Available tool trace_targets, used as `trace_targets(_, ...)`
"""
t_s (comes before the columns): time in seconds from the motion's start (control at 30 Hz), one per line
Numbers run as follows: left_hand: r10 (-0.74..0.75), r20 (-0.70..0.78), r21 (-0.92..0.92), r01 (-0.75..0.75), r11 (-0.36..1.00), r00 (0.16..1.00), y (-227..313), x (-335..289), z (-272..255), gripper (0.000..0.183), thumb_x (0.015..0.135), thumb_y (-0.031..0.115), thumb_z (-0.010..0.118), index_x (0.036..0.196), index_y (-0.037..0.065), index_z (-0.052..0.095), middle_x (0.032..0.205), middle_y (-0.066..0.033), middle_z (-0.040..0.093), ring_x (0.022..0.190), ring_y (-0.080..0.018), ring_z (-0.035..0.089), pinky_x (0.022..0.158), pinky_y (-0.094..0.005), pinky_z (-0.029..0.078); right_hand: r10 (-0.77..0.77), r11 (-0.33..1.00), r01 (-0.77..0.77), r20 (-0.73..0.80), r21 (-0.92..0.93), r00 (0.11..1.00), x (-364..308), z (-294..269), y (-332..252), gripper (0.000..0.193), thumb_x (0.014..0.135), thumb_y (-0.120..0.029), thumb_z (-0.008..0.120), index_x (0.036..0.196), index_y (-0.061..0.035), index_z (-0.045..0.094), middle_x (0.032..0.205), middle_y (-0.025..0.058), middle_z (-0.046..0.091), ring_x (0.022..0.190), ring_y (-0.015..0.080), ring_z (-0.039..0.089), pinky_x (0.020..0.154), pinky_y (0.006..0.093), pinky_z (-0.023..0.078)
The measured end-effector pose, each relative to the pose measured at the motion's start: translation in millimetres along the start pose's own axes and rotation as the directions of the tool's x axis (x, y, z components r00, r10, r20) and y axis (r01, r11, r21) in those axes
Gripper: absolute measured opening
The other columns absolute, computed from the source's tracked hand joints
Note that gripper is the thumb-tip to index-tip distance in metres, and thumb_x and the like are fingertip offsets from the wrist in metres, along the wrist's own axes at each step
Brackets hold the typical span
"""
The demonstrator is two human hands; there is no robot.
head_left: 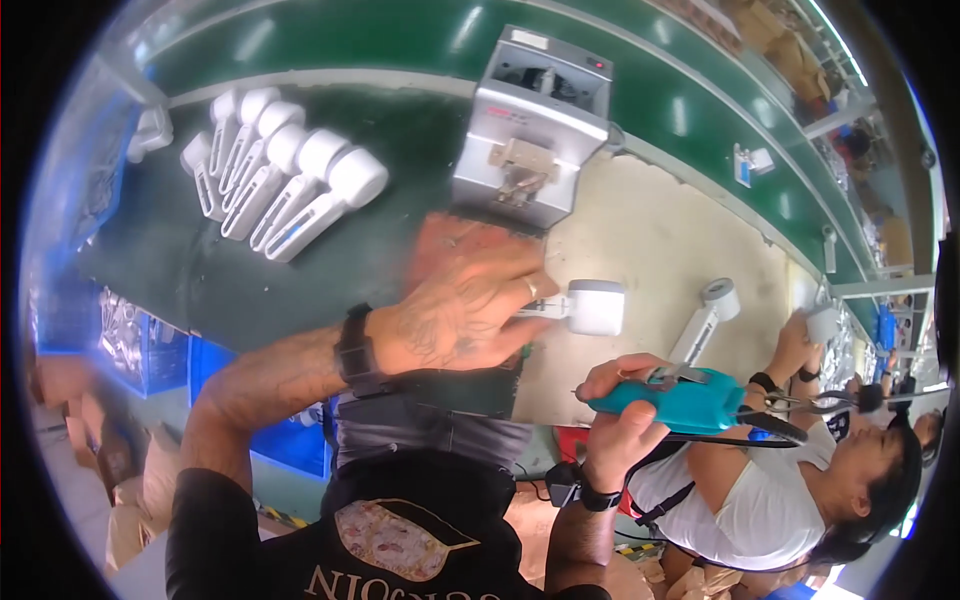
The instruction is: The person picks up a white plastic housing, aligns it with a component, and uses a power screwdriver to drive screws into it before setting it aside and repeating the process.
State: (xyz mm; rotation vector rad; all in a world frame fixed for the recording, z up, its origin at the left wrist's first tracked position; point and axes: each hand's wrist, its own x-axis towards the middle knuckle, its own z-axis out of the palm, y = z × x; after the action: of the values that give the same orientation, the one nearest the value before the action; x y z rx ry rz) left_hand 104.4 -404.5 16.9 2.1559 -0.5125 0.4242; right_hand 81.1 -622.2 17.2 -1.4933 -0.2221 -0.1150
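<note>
My left hand (460, 312) is closed around the slotted handle of a white handheld device with a drum-shaped head (597, 307). The device lies flat over the pale board, its head pointing right; my fingers hide much of the handle. In my right hand (622, 425) is a teal electric screwdriver (680, 402), gripped round its body with the tip pointing left, below the device's head. A red mat (445, 245) lies partly under my left hand. Beyond the hands stands a grey screw feeder (535, 130).
Several similar white devices (300, 185) are lined up on the green bench at the left. Another white device (705, 320) lies on the pale board (650, 220) at the right. Blue bins (140, 345) stand at the left. A co-worker (780, 480) sits close on the right.
</note>
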Motion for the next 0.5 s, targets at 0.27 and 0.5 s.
trace_targets(0.27, 0.148, -0.018, 0.114, -0.145, 0.983, 0.989, -27.1, -16.6, -20.2, 0.034, 0.075, 0.017, 0.078, 0.104, 0.004, 0.066, 0.101, -0.0127, 0.064, 0.095, -0.0327, 0.063, 0.085, -0.0421, 0.053, -0.15, 0.974, 0.139, 0.047, 0.179, 0.988, 40.0, 72.1, -27.8, 0.076, 0.088, -0.075, 0.05, 0.111, -0.0034, 0.052, 0.064, 0.0044, 0.048, 0.054, 0.0174, 0.045, 0.051, 0.0309, 0.037)
trace_targets(0.5, 0.169, -0.042, 0.078, -0.165, 0.983, 0.985, -35.8, -21.8, -20.0, 0.037, 0.072, 0.02, 0.079, 0.102, 0.004, 0.066, 0.103, -0.0125, 0.064, 0.096, -0.0318, 0.064, 0.087, -0.0414, 0.053, -0.188, 0.975, 0.18, 0.053, 0.133, 0.981, 57.8, 98.1, -21.7, 0.076, 0.089, -0.075, 0.048, 0.111, -0.0018, 0.052, 0.066, 0.0058, 0.05, 0.055, 0.018, 0.047, 0.053, 0.0323, 0.039)
